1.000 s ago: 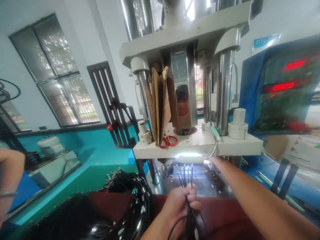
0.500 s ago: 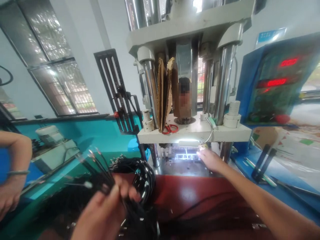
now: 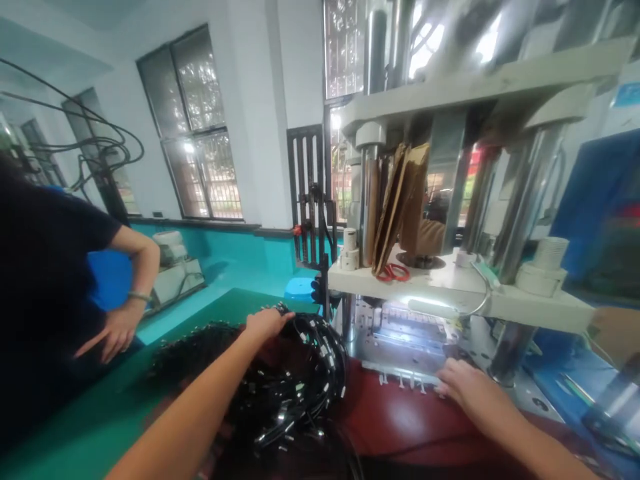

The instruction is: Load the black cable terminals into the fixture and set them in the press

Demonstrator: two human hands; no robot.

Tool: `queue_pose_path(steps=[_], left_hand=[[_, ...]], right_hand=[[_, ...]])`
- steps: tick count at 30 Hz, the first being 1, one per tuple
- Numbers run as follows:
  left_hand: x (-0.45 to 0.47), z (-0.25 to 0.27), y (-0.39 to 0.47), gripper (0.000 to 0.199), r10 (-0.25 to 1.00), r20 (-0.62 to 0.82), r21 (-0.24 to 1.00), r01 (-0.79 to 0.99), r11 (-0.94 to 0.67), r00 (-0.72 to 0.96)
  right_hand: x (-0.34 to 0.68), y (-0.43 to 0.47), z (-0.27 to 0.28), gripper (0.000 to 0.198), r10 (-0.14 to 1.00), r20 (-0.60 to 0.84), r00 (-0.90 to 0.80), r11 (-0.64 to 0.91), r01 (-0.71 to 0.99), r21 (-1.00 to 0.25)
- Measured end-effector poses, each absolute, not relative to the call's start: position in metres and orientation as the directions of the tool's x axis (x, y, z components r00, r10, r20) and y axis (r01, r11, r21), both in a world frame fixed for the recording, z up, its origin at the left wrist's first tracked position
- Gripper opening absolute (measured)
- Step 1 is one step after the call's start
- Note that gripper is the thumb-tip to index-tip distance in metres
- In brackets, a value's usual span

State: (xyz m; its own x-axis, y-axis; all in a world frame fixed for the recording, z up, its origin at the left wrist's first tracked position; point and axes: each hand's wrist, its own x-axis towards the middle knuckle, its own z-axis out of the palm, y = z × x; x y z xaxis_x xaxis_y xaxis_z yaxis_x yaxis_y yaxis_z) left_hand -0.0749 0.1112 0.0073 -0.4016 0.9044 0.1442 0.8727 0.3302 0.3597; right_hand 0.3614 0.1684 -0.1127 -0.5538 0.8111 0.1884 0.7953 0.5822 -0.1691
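Head view — left hand at the black cables.

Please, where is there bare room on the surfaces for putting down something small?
The red tabletop shows bare between the cable coil and the right hand, before the pronged strip. Green surface shows between the cables and the co-worker's hand. It is crowded at the coil, by the left hand.

Left grip, right grip and both forearms are bare.
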Motion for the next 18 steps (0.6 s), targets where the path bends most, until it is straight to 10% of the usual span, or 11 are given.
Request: queue_pose_path(steps=[5, 10, 18], left_hand=[[-0.035, 0.008, 0.1, 0.051, 0.881, 0.367, 0.345, 0.923, 0.167, -0.297], [0.014, -0.011, 0.129, 0.042, 0.887, 0.226, 0.237, 0.86, -0.451, 0.403], [0.003, -0.052, 0.16, 0.052, 0.895, 0.136, 0.225, 0.867, -0.446, 0.425]], right_hand=[[0.354, 0.166, -0.104, 0.022, 0.812, 0.186, -0.554, 0.581, 0.799, -0.155], [0.323, 0.154, -0.083, 0.024, 0.792, 0.205, -0.575, 0.595, 0.65, -0.473], [0.307, 0.149, -0.082, 0.023, 0.864, 0.229, -0.448, 0.481, 0.602, -0.637]])
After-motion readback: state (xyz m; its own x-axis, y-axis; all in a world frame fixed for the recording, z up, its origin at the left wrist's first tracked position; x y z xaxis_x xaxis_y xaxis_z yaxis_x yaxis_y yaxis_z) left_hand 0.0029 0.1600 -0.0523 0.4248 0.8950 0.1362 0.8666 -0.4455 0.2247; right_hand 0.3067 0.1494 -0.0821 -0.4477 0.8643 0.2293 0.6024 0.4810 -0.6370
